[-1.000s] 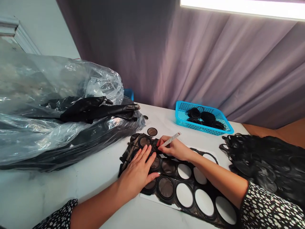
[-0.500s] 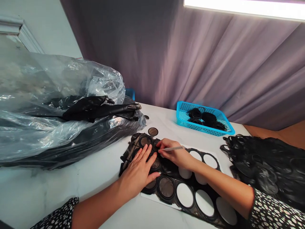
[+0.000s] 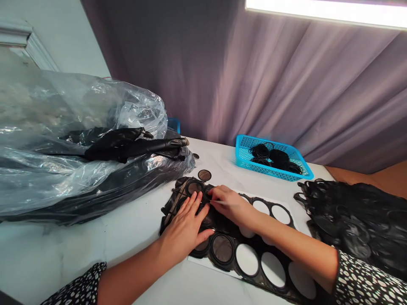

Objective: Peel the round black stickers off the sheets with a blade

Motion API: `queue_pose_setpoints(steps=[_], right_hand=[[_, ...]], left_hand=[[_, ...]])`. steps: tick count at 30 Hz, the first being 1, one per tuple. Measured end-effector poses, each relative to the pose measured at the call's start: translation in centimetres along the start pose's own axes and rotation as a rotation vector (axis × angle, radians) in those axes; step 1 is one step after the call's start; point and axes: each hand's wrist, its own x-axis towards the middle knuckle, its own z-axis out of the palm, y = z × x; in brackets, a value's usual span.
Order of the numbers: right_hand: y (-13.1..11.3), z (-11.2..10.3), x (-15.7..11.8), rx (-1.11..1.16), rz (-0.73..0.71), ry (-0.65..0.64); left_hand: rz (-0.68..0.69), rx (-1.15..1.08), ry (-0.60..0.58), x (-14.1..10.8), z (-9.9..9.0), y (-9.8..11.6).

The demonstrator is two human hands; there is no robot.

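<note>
Left hand presses the mesh sheet flat; right hand, just beside it, pinches a thin tool, with a loose disc at twelve o'clock.

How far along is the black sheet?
Done: round openings at the right end of the sheet show white; one mesh disc lies loose. In hand: the left hand presses the sheet; the right hand holds a thin strip at a ring. Left: mesh-filled rings.
</note>
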Motion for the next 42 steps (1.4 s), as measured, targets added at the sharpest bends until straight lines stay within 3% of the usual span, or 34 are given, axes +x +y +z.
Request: queue_pose_setpoints(steps=[3, 6, 9, 11, 17, 23, 35, 38, 42], right_hand=[[0.3, -0.9, 0.1, -0.289, -0.018, 0.027], [1.8, -3.8, 1.3, -0.366, 0.130, 0.275], [2.5, -5.8, 3.2, -0.370, 0.166, 0.453], [2.0, -5.3, 4.3, -0.261, 0.151, 0.400], [-0.2, -0.1, 5.2, 0.236, 0.038, 0.046], [0.5, 0.8, 5.0, 0.513, 0.084, -0.032], [0.7, 1.2, 5.4, 0.435, 0.072, -0.017], [-0.4, 1.7, 4.9, 0.282, 0.023, 0.026], [-1.4, 2.7, 4.3, -0.081, -0.082, 0.054]], left_hand=[[-0.011, 0.004, 0.007, -0.1, 0.1, 0.1], [-0.016, 0.003, 0.015, -0.1, 0.1, 0.4], [-0.011, 0.008, 0.014, -0.2, -0.1, 0.5], [-0.008, 0.007, 0.044, -0.3, -0.3, 0.3], [-0.102, 0.083, 0.182, -1.4, -1.0, -2.0], [-0.083, 0.120, 0.116, -1.7, -1.3, -2.7], [-0.086, 0.087, 0.119, -1.6, -1.2, -2.6], [-0.074, 0.041, 0.139, -1.6, -1.1, -2.6], [-0.084, -0.006, 0.148, -1.7, -1.2, -2.5]])
